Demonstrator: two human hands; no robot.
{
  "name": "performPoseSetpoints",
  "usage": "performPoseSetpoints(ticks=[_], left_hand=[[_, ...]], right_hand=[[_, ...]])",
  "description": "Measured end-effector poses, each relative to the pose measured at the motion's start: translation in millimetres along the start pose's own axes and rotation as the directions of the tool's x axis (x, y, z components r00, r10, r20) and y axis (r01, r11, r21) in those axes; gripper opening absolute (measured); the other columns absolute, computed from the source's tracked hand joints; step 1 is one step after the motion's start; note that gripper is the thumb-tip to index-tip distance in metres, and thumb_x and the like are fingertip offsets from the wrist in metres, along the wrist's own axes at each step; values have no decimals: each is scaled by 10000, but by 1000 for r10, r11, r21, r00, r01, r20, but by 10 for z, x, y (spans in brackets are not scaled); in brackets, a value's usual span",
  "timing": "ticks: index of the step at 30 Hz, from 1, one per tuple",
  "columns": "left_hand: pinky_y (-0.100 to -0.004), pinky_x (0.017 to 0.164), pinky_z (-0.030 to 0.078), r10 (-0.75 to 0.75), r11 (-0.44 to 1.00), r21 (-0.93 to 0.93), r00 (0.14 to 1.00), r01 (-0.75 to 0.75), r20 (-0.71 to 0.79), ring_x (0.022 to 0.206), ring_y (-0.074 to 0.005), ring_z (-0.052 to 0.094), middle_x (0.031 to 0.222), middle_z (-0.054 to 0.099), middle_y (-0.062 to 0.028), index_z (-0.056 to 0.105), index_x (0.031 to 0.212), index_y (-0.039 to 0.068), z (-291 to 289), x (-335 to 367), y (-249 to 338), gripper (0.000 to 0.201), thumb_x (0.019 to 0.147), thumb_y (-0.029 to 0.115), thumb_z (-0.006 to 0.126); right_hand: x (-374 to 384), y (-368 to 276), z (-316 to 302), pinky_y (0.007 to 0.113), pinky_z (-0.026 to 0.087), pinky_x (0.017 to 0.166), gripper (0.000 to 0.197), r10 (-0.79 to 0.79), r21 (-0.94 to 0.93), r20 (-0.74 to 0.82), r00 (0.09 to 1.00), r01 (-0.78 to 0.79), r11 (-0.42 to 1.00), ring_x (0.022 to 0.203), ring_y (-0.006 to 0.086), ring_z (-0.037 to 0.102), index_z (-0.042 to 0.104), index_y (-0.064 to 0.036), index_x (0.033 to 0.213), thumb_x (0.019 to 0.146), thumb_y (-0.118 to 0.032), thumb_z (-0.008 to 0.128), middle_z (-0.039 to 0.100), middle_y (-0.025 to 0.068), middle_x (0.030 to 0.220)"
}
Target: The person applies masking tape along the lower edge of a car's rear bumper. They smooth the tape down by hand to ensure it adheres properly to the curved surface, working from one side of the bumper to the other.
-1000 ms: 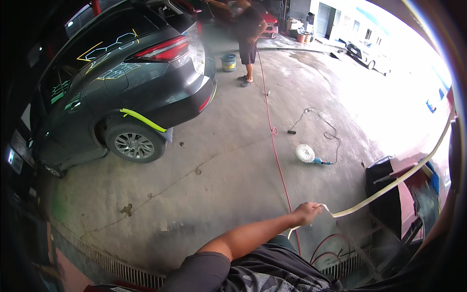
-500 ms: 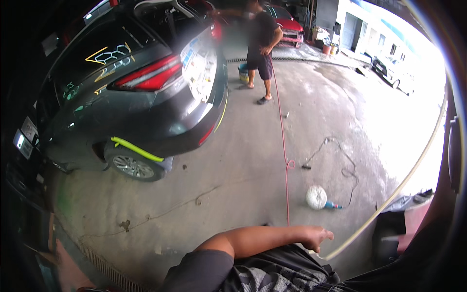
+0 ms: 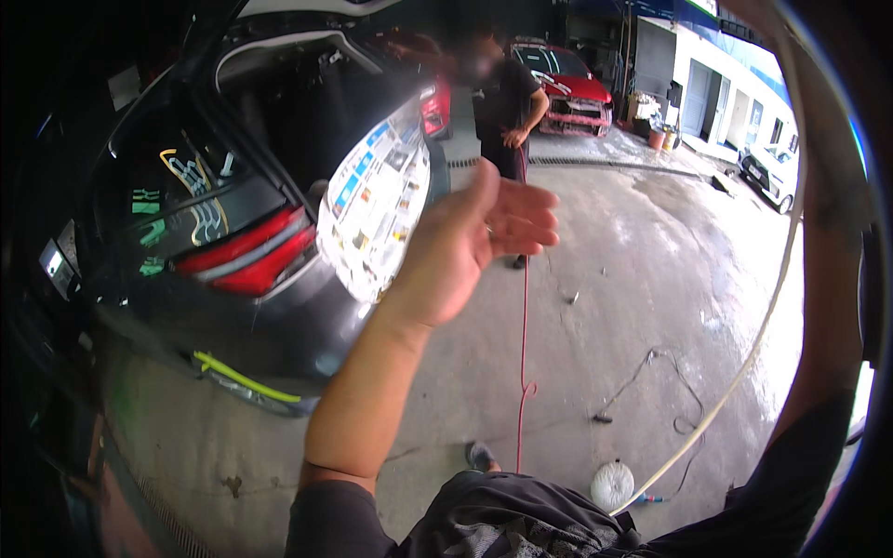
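Note:
My left hand (image 3: pixel 488 228) is raised in front of me, open, palm showing and fingers slightly curved to the right, with nothing in it. It overlaps, in the picture, the newspaper sheets (image 3: pixel 377 209) covering part of the rear of a dark grey car (image 3: pixel 307 344). This car has an open tailgate, a red tail light (image 3: pixel 256 256) and a strip of yellow-green tape (image 3: pixel 244 377) above its wheel. At the right edge my right arm reaches upward; its hand is outside the picture. Close to that arm hangs a cream hose (image 3: pixel 744 372).
Another person (image 3: pixel 502 102) stands beyond my left hand, hand on hip. A red hose (image 3: pixel 523 344) crosses the concrete floor. At lower right lies a tool with a round white pad (image 3: pixel 612 485) and a cord (image 3: pixel 684 381). A red car (image 3: pixel 567 84) stands farther back.
My left arm has swung up and forward from low across my body, and its hand has opened. The view has shifted; the car's open rear shows more.

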State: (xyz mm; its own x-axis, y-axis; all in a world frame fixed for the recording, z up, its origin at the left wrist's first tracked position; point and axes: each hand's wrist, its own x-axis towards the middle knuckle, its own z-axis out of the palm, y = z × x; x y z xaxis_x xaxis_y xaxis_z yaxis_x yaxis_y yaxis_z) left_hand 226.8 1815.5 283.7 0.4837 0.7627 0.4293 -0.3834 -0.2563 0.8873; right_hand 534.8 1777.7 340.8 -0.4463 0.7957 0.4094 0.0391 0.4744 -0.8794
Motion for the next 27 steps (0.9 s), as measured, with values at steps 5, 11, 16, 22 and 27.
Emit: performPoseSetpoints(ticks=[5,11,16,22,27], left_hand=[[-528,1138,624,115,983,-160,982,-90,151,1314,-414,795,1436,800,-262,654,1619,-37,-544,1155,277,1164,1143,922,198],[-515,1124,652,294,829,-487,955,-275,-39,1295,-401,804,1465,794,-223,621,1641,3,-1504,1448,210,972,1192,820,344],[-368,977,694,232,928,-173,877,-329,-421,1110,-224,829,1227,820,-100,731,1476,23,-2053,1298,169,401,1229,338,699],[-326,942,666,284,953,125,667,-277,-689,1047,-165,807,1136,818,-60,776,1410,28,-2521,1245,211,335,1166,253,814],[-358,912,655,420,896,411,627,-171,-656,1021,-192,822,1152,848,-81,739,1502,-15,-2800,1346,53,380,1178,178,778]], right_hand=[[1939,-670,-488,359,595,839,277,-306,108,160,938,292,950,950,190,703,718,-7,1132,1141,-261,609,767,146,1035],[3152,-74,-575,375,619,863,283,-302,109,546,782,291,951,1061,235,734,647,12,1111,1075,-263,596,742,176,1021],[3708,860,-370,336,547,938,287,-175,152,690,702,96,984,1048,179,681,730,84,1164,1071,-171,636,710,127,1159],[4388,1702,-66,346,529,918,230,-88,190,725,683,-75,979,1024,181,679,646,11,1056,1032,-209,710,768,304,1349],[4798,2365,-15,302,545,857,278,-76,116,702,708,-9,993,969,125,680,702,-12,1070,1204,-251,653,830,136,1230]])
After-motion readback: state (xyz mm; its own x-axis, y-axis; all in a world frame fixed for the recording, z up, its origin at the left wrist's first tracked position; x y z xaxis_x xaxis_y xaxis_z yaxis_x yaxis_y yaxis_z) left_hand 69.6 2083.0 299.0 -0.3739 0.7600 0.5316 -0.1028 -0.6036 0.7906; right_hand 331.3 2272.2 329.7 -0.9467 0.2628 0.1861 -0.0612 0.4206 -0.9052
